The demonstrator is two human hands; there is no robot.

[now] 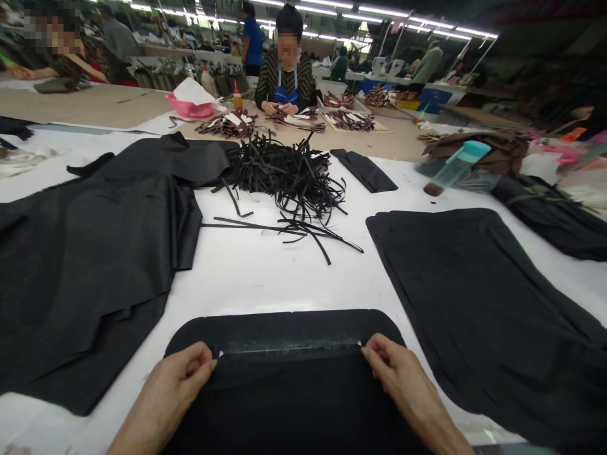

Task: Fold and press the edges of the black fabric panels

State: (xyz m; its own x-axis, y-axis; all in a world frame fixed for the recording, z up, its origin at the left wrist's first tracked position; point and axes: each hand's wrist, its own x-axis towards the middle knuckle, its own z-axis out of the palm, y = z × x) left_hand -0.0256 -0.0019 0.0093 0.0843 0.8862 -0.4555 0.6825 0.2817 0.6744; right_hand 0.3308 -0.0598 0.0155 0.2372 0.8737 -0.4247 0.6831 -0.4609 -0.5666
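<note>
Your left hand (183, 373) and right hand (391, 366) both rest on the black fabric piece (284, 328) that lies at the near edge of the white worktop (265, 278), right in front of you. Each hand is closed in a pinch, thumb against fingers, on one end of a pale glossy strip (289, 347) that runs straight across the piece from hand to hand, with the fabric folded along it. The far corners of the piece are rounded and lie flat on the worktop. To your left a large stack of dark fabric (95, 253) covers the left side of the worktop, reaching the left edge; to your right another wide dark sheet (474, 297) spreads toward the right edge. Toward the middle of the worktop, beyond your piece, sits a tangled heap of thin black strips (289, 180), and just beside it to the right a small folded black piece (365, 170). A teal-capped bottle (455, 167) lies tilted near the far right corner. Across the far side a person in a striped top (284, 79) sits sorting small dark pieces.
</note>
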